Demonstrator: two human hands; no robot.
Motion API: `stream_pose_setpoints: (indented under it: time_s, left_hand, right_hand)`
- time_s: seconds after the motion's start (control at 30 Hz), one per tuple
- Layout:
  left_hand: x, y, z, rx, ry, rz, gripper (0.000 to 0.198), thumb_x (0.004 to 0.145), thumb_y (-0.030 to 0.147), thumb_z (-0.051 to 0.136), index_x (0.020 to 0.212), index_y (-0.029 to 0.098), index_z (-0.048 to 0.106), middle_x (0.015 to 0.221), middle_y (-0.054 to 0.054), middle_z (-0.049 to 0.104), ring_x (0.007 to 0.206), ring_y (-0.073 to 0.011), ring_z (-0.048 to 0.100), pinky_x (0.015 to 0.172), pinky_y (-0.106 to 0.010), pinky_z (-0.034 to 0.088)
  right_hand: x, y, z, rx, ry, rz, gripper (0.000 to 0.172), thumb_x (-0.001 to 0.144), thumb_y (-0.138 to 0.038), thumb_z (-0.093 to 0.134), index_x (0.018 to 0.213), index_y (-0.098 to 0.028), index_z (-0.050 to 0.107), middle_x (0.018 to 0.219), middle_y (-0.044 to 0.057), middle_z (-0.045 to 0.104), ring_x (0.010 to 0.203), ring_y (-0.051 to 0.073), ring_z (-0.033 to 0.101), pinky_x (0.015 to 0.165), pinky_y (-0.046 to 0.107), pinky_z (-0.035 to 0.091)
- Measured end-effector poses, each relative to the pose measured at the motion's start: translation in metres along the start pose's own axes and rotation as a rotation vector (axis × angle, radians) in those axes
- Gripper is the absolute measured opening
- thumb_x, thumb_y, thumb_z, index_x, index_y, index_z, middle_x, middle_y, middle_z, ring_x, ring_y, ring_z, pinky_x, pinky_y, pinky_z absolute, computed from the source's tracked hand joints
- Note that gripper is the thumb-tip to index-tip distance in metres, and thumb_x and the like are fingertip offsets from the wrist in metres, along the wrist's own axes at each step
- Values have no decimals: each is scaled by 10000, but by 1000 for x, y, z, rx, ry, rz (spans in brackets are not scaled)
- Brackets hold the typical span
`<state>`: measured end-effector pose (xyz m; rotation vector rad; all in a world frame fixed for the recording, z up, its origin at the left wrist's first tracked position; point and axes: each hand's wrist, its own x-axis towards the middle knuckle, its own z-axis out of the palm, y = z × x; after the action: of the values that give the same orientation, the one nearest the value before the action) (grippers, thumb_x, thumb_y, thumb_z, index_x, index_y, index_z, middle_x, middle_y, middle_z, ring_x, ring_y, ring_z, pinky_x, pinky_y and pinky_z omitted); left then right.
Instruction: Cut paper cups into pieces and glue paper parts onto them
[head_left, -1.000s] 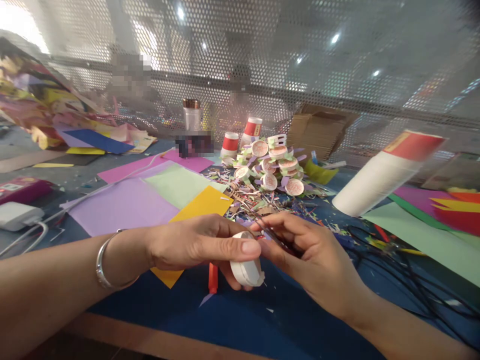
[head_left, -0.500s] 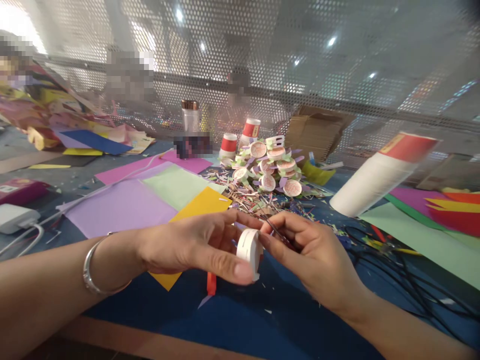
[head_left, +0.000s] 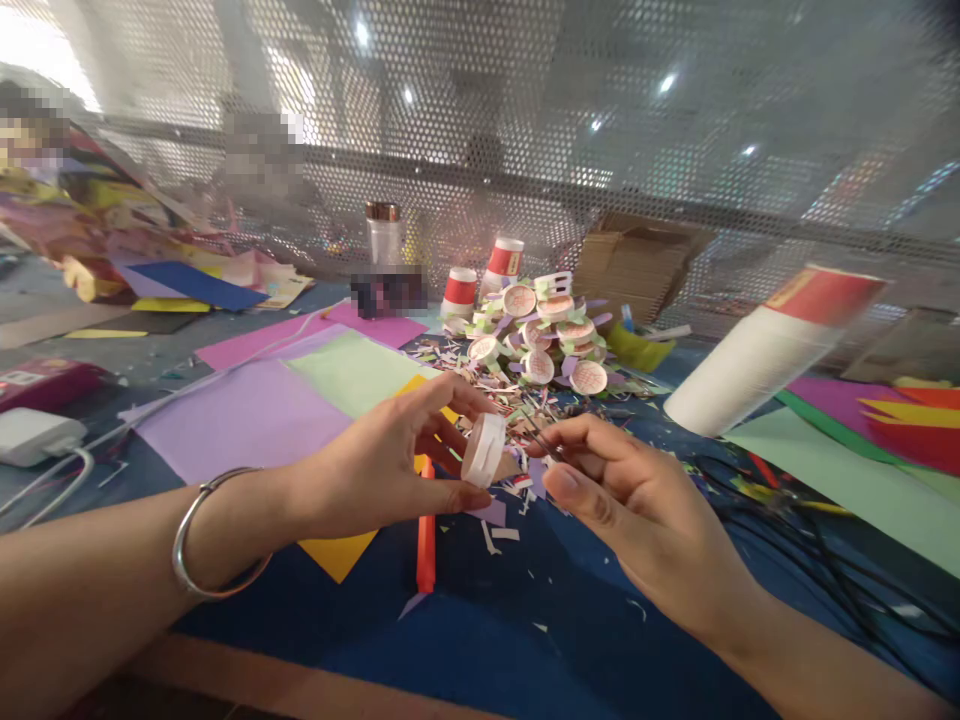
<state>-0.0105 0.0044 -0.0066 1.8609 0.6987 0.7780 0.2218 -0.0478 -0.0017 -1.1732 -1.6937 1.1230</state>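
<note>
- Your left hand [head_left: 386,455] pinches a white disc [head_left: 493,452] on its edge, thumb below and fingers above, its brownish face turned toward your palm.
- That disc is up in the air near the middle of your view, just left of your right hand [head_left: 626,495] and apart from its fingertips.
- Your right hand is curled around a thin dark tool [head_left: 541,438], whose tip points up and left toward the disc (most of it is hidden in your fingers, so you cannot tell its exact kind).
- Below the disc, small paper scraps [head_left: 505,534] lie on the blue tabletop [head_left: 570,630].
- An orange-red stick-like object [head_left: 426,550] lies beneath your left hand, near the orange-yellow sheet [head_left: 341,555] that your hand partly covers.
- Left of that, you have a lilac sheet [head_left: 240,415] and a pale green sheet [head_left: 360,368] overlapping.
- Beyond your hands sits a heap of round cup bottoms [head_left: 537,367] with coloured paper bits stuck among them, and two red-and-white cups [head_left: 459,291] stand just behind.
- To your right, a tall stack of nested cups [head_left: 780,350] appears tilted, with black cables [head_left: 817,565] coiled nearer to you.
- A silver bangle [head_left: 180,550] circles your left wrist.
</note>
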Motion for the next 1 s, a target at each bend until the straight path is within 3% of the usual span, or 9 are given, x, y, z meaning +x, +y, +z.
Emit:
stream_pose_setpoints:
  time_s: [0.13,0.27,0.4,0.67,1.0]
  left_hand:
    - [2,-1,-1,124,63,87,516,771,168,787,1218,177,530,1171,-75,648,867,-146,668,758,-283,601]
    - [3,0,-2,188,106,140,505,774,108,761,1233,165,557,1170,-69,652,890,-137,678,768,-249,591]
    - [2,-2,-3,243,133,191,500,789,103,754,1245,187,566,1161,-47,653,899,-120,671,781,-228,583]
    - [1,-3,-4,364,137,247,521,774,15,716,1241,217,603,1196,-24,607,998,-124,635,850,-229,570]
    - [-3,0,-3,489,171,264,581,751,-3,702,1266,254,617,1188,-24,614,1035,-150,629,868,-265,564]
  right_hand:
    - [0,-4,-1,-23,-43,-4,303,953,-531,598,1029,-238,596,671,-63,493,565,87,387,517,225,325]
    - [2,-6,0,2,-107,4,273,969,-488,594,1072,-236,613,870,-6,657,752,113,576,663,221,449]
    - [2,-3,1,52,-135,77,287,949,-473,631,1108,-235,615,972,19,707,907,150,651,778,242,508]
    - [2,-2,2,13,-131,35,191,962,-429,625,1033,-253,649,929,-17,696,836,111,628,715,190,492]
    - [5,-3,1,-77,-117,40,232,952,-444,615,918,-216,640,811,-15,586,716,114,512,612,204,433]
